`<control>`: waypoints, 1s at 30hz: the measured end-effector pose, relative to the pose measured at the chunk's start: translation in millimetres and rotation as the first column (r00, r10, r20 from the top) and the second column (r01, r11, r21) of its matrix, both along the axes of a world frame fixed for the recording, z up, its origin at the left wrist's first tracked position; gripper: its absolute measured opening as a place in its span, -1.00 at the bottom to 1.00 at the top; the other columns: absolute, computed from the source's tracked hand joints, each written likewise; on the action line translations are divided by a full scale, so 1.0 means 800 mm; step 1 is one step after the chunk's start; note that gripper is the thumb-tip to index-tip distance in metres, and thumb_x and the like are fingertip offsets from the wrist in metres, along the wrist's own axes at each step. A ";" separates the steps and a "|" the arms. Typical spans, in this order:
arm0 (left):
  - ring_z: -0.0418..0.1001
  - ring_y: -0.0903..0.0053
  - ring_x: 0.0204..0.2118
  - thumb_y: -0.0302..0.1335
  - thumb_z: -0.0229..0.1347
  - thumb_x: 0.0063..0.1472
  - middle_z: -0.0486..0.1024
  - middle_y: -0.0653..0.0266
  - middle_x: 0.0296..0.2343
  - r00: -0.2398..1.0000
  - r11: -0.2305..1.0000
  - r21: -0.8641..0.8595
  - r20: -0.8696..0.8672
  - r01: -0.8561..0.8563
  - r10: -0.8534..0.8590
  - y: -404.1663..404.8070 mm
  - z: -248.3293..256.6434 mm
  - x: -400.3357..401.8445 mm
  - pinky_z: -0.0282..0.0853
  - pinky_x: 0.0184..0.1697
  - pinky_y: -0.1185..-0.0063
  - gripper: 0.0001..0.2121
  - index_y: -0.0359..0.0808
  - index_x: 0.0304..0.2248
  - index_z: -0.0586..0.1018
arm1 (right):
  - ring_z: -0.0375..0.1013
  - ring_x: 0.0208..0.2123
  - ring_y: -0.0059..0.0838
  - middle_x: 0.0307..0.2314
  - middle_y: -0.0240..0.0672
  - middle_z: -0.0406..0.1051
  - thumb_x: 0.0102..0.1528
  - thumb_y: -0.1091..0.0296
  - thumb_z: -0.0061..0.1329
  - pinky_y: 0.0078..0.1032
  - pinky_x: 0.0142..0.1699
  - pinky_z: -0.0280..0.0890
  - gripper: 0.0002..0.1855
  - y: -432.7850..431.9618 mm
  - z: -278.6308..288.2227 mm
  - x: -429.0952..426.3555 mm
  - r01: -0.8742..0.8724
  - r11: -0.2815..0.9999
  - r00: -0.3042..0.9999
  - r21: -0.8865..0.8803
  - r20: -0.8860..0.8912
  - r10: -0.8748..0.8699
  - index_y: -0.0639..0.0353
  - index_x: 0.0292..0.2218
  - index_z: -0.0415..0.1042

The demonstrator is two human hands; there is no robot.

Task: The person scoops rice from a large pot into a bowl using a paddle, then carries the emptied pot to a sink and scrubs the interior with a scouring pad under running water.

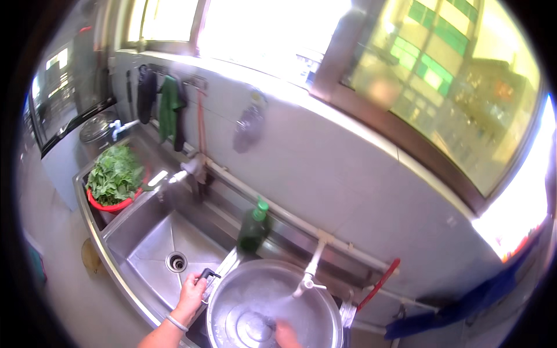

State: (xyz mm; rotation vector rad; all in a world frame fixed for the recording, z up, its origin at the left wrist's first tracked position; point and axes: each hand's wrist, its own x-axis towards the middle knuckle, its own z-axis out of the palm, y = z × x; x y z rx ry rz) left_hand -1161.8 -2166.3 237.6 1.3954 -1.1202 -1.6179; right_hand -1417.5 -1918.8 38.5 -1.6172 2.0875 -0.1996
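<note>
A large round metal basin (304, 335) stands at the right end of the stainless steel sink, under a white tap (308, 280) with water running from it. My left hand (191, 293), with a bracelet at its wrist, is closed on a black handle (208, 274) at the basin's left side. Inside the basin is my right hand (286, 335), blurred, by a dark object (270, 322) too unclear to name; whether the hand grips it I cannot tell. A round shape shows at the basin's bottom.
Left of the basin lies a sink bowl with a drain (176, 262). A green pump bottle (253, 228) stands behind the divider. Leafy greens (115, 174) fill a red basin (111, 208) at the far left. Pipes run along the wall, where cloths (169, 108) hang. A red-handled thing (379, 283) leans at right.
</note>
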 end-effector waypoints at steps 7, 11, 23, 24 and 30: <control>0.44 0.58 -0.42 -0.37 0.06 0.18 0.50 0.18 -0.43 0.988 0.995 -0.092 0.147 -0.033 0.047 0.004 -0.037 0.020 0.36 -0.35 0.57 -0.71 -0.39 -0.16 0.44 | 0.39 -0.17 0.11 -0.16 0.22 0.31 0.19 0.33 -0.38 -0.11 -0.06 0.30 -0.62 -0.014 0.137 0.171 -0.468 0.854 0.855 0.227 0.363 0.372 0.35 -0.04 0.24; 0.44 0.58 -0.47 -0.36 0.04 0.20 0.49 0.20 -0.44 0.989 0.994 -0.104 0.150 0.013 0.003 -0.003 -0.032 0.015 0.36 -0.41 0.57 -0.70 -0.38 -0.14 0.41 | 0.47 -0.49 -0.18 -0.33 0.05 0.43 0.01 0.35 -0.10 -0.30 -0.36 0.42 -0.67 -0.096 0.101 0.178 -0.444 0.887 0.895 -0.123 -0.024 0.445 0.31 -0.19 0.43; 0.23 0.77 -0.59 -0.38 -0.01 0.27 0.36 0.43 -0.53 0.992 0.999 0.018 0.120 0.030 -0.032 -0.008 0.008 0.003 0.17 -0.57 0.71 -0.76 -0.30 -0.12 0.38 | 0.47 -0.36 -0.04 -0.18 0.00 0.27 0.09 0.38 -0.21 -0.18 -0.32 0.40 -0.70 -0.019 0.123 0.089 -0.345 0.905 0.937 0.248 0.149 0.316 0.01 -0.09 0.28; 0.23 0.77 -0.57 -0.37 -0.02 0.27 0.36 0.44 -0.51 0.989 0.999 0.016 0.147 0.031 -0.033 -0.007 0.008 0.007 0.16 -0.57 0.72 -0.76 -0.29 -0.13 0.38 | 0.47 -0.38 -0.03 -0.19 0.00 0.26 0.07 0.40 -0.19 -0.18 -0.35 0.40 -0.69 -0.026 0.136 0.110 -0.433 0.887 0.884 0.164 0.272 0.381 0.02 -0.11 0.27; 0.20 0.79 -0.53 -0.35 -0.04 0.29 0.31 0.47 -0.51 0.987 0.997 0.073 0.157 0.033 -0.044 -0.009 0.008 0.016 0.15 -0.54 0.75 -0.77 -0.27 -0.12 0.39 | 0.49 -0.42 -0.07 -0.28 0.01 0.32 0.05 0.44 -0.19 -0.23 -0.42 0.43 -0.78 -0.176 0.068 0.183 -0.203 0.904 0.939 -0.376 0.187 0.289 0.12 -0.21 0.35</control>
